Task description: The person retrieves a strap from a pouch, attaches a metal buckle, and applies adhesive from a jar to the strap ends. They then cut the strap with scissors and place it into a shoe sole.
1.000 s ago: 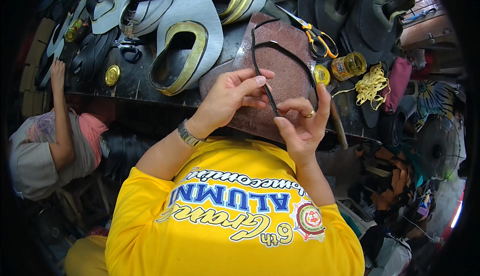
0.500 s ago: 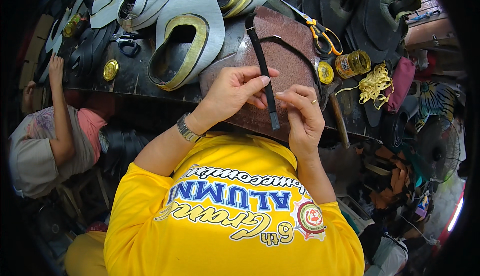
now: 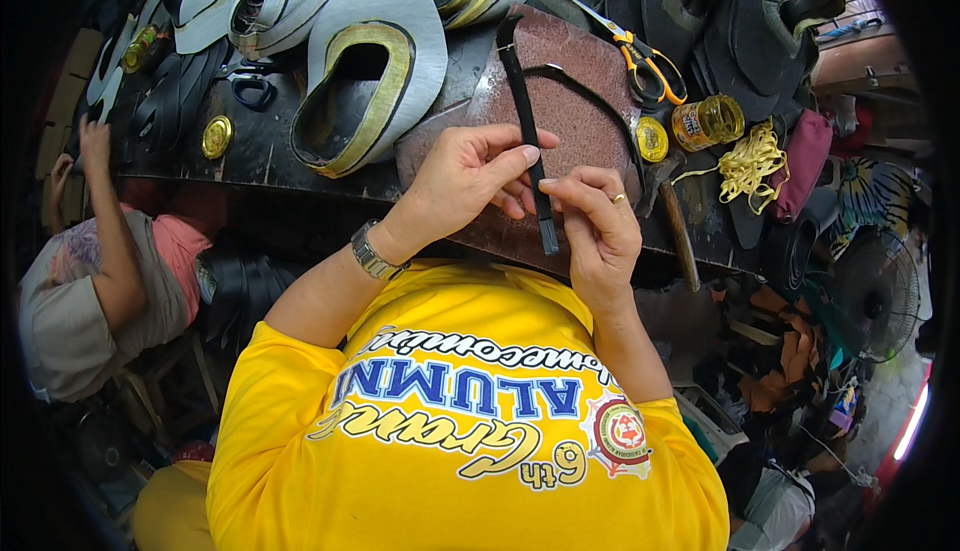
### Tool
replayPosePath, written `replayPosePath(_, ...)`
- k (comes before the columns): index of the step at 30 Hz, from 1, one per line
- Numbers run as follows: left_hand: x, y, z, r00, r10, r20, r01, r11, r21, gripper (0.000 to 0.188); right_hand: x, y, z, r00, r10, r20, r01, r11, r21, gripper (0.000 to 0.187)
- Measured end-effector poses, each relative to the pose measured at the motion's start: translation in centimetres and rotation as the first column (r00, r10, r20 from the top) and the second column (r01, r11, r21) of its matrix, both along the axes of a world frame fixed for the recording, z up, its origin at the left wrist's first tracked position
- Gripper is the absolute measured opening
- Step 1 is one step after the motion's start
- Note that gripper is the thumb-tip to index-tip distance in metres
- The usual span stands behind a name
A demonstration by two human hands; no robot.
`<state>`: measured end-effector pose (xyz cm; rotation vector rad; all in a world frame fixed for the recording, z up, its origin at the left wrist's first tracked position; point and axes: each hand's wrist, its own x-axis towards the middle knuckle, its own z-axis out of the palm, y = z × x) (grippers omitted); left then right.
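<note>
A narrow black strap stands lengthwise over the brown board, its lower end pointing toward me. My left hand pinches it around the middle, thumb in front and fingers behind. Curled fingers of my right hand meet the strap's right edge just below that pinch; the exact contact is partly hidden. Under the strap lies the rough reddish-brown board, with a second thin black strap curving across it.
Orange-handled scissors, an open glass jar, its yellow lid and yellow strips lie right of the board. A hammer's wooden handle overhangs the table edge. Grey-and-yellow shaped pieces fill the back; another person works at left.
My right fingers have shifted slightly left, up against the strap's edge. The strap has barely moved in my left hand. The other person's hands have moved a little.
</note>
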<state>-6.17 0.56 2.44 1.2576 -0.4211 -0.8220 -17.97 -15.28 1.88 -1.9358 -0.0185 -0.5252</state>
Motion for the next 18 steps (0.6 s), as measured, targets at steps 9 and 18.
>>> replayPosePath(9,0.19,-0.03,0.02,1.000,-0.018,-0.024,0.017,1.000,-0.017,0.030,0.04,0.04,-0.28,1.000,0.005,-0.002,-0.005,1.000,-0.021,0.035)
replayPosePath(18,0.25,-0.11,0.06,0.996,-0.001,-0.086,0.001,1.000,0.000,0.030,-0.18,0.17,0.14,0.999,0.053,-0.006,-0.053,0.997,-0.059,0.032)
